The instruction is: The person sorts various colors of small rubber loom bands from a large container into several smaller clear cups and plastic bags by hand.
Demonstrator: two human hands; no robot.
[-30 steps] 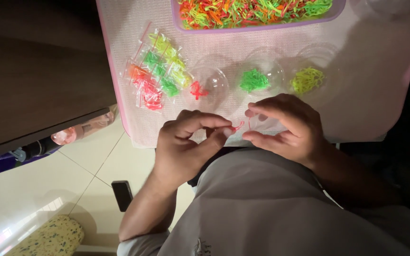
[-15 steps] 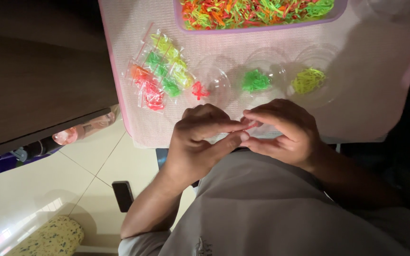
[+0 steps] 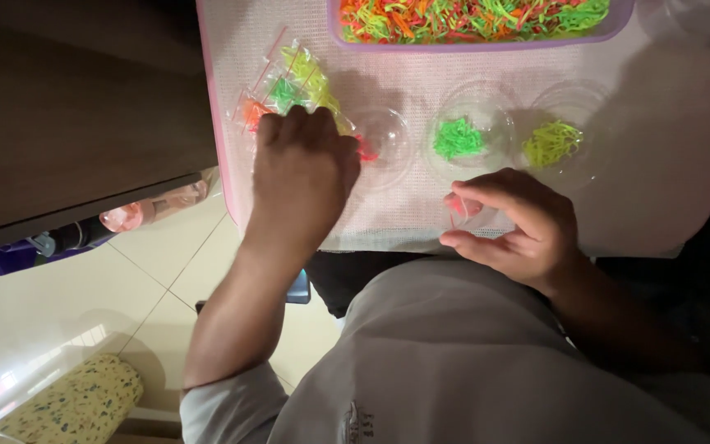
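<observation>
The left hand (image 3: 301,177) lies flat, fingers apart, on the little bags (image 3: 285,90) — just beside the clear bowl (image 3: 384,140). The right hand (image 3: 519,226), nearer the person than that bowl, pinches a small clear bag (image 3: 466,210) — grip closed on it.

The left hand (image 3: 301,177) has been pulled away from the right hand (image 3: 515,226) and moved up toward 11 o'clock, onto the small bags (image 3: 285,94) of coloured bands. A small clear bag (image 3: 463,210) is now pinched by the right alone.

Counts on the worktop

Three clear round cups (image 3: 470,136), one purple tray (image 3: 486,43) of mixed elastic bands, one pile of small bags (image 3: 289,86), two hands (image 3: 301,177).
</observation>
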